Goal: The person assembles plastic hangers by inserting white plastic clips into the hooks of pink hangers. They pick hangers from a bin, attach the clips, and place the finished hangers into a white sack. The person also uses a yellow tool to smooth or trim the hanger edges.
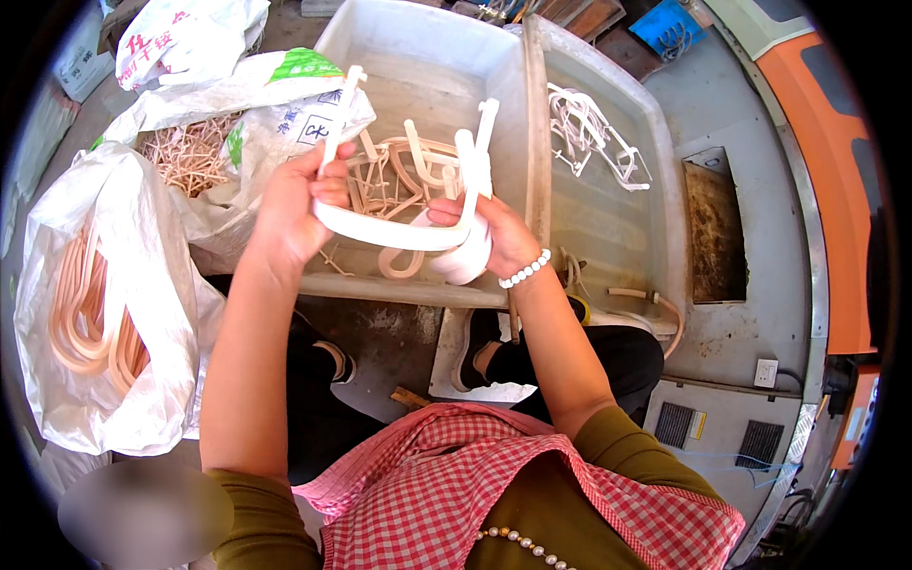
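My left hand (pixel 290 209) is closed round one end of a white U-shaped plastic piece (pixel 380 231), with its small-tipped arm standing up past my fingers. The curve of this piece reaches across to my right hand (pixel 508 233). That hand is closed round a bundle of similar white U-shaped pieces (pixel 465 261), fingers partly hidden behind them. How many are in the bundle I cannot tell. Below both hands, beige curved plastic pieces (pixel 408 171) and thin branching sprues lie in a white plastic tub (pixel 437 47).
Left stands a white sack (pixel 171 399) with peach-coloured U-shaped pieces (pixel 85 304); behind it, another sack holds thin beige sprues (pixel 190 147). Right of the tub, a second basin (pixel 655 114) holds white plastic frames (pixel 594 138). Grey and orange machinery (pixel 807 142) lines the right side.
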### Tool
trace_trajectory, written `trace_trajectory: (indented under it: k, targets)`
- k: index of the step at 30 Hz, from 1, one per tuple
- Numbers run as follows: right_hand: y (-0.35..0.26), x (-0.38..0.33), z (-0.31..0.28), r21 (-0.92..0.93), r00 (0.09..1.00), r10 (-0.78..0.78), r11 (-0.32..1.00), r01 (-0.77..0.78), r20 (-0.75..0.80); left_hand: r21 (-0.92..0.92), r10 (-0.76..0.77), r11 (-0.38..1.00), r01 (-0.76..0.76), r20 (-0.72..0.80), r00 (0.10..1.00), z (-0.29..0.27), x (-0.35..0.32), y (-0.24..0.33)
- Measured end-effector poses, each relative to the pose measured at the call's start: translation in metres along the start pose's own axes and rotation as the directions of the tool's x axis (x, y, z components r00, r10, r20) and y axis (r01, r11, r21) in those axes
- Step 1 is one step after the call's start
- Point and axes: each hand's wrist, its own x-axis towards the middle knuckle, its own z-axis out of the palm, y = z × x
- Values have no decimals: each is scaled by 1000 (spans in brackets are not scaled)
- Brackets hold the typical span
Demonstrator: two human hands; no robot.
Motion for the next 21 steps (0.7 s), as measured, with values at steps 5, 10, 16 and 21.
trace_trajectory:
  k: [5,10,16,21]
  targets:
    - [-6,-2,4,263,983,-87,964,42,162,80,-6,997,20,-181,983,-15,15,-25]
    - [-22,-7,6,324,951,-144,945,50,275,316,-21,941,122,-307,952,-18,19,-47]
    - [-32,-35,28,-90,996,-38,995,45,81,878,398,454,-154,-45,916,6,8,-54]
    - [8,-44,38,-455,985,37,889,45,171,736,-124,676,-12,130,984,16,2,-81]
